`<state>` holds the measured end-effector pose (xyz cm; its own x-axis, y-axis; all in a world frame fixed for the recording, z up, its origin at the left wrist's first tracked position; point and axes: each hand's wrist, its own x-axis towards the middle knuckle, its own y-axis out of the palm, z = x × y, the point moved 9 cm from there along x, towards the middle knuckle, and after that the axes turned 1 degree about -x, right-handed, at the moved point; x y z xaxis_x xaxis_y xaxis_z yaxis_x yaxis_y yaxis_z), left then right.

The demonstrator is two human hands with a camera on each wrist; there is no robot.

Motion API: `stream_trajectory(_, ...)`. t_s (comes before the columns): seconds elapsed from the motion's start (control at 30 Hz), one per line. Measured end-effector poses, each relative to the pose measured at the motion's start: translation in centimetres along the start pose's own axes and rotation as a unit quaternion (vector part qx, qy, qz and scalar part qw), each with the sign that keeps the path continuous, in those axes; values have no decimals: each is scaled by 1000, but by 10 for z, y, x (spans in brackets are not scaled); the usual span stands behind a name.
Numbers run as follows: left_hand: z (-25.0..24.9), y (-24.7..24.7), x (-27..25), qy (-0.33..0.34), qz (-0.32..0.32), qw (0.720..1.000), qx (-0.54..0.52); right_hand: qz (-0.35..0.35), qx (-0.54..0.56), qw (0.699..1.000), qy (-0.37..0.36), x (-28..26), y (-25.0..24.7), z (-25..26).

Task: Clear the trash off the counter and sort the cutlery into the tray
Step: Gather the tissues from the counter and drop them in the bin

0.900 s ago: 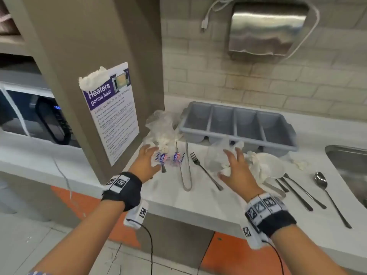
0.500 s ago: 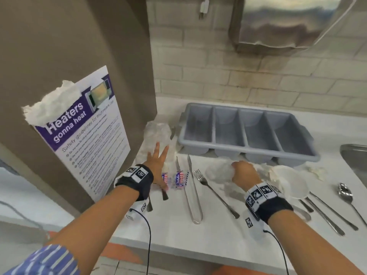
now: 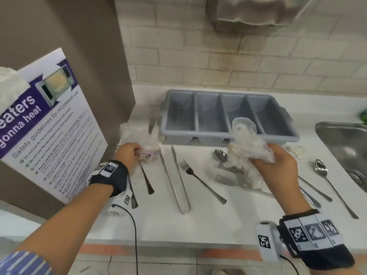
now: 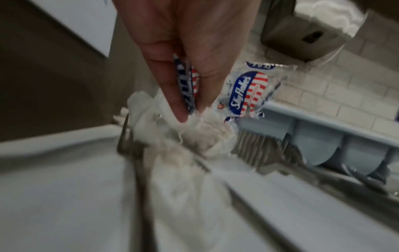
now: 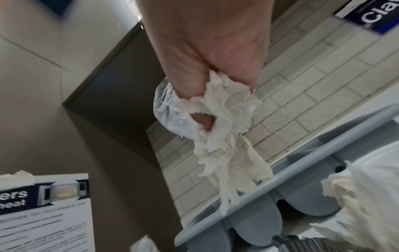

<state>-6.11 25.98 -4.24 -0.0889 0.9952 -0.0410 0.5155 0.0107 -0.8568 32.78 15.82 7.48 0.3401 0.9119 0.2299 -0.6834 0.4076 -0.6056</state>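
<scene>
A grey four-compartment cutlery tray [image 3: 224,133] stands at the back of the white counter [image 3: 228,221]. My left hand [image 3: 129,153] pinches red, white and blue cracker wrappers [image 4: 248,92] with a wad of crumpled tissue [image 4: 205,136] at the counter's left end. My right hand [image 3: 278,159] grips a bunch of crumpled tissue and clear plastic [image 3: 248,143], lifted in front of the tray. The same bunch [image 5: 222,122] hangs from that fist in the right wrist view. Metal tongs [image 3: 176,179], a fork [image 3: 200,179] and spoons [image 3: 321,169] lie on the counter.
A steel sink [image 3: 345,147] is sunk into the counter at the right. A brown cabinet side with a microwave safety poster [image 3: 49,124] walls off the left. More tissue scraps [image 3: 296,151] lie near the sink, and crumpled plastic [image 3: 137,133] sits by the cabinet.
My left hand has closed on the cracker wrappers and tissue. My right hand has lifted its bunch of tissue and plastic off the counter, uncovering a spoon and a serving utensil beneath.
</scene>
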Motion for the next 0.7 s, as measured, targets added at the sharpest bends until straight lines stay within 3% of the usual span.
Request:
stream_trajectory(0.1, -26, -36, -26, 12, -88, 994, -55, 14, 52, 998, -10, -30, -24, -14)
stream_trajectory(0.17, -52, -61, -56, 54, -166, 981, -88, 35, 81, 996, 8, -52, -42, -27)
stream_trajectory(0.27, -101, -85, -117, 139, -238, 955, -108, 52, 85, 995, 17, -83, -73, -53)
stream_trajectory(0.37, -170, -90, -196, 262, -261, 925, -85, 67, 124, 989, 46, -116, -108, -91)
stream_trajectory(0.5, -246, -46, -298, 347, -184, 910, -132, 74, 158, 982, 75, -165, -154, -151)
stream_trajectory(0.7, -294, 109, -394, 318, 46, 916, -242, 96, 128, 978, 137, -231, -194, -261)
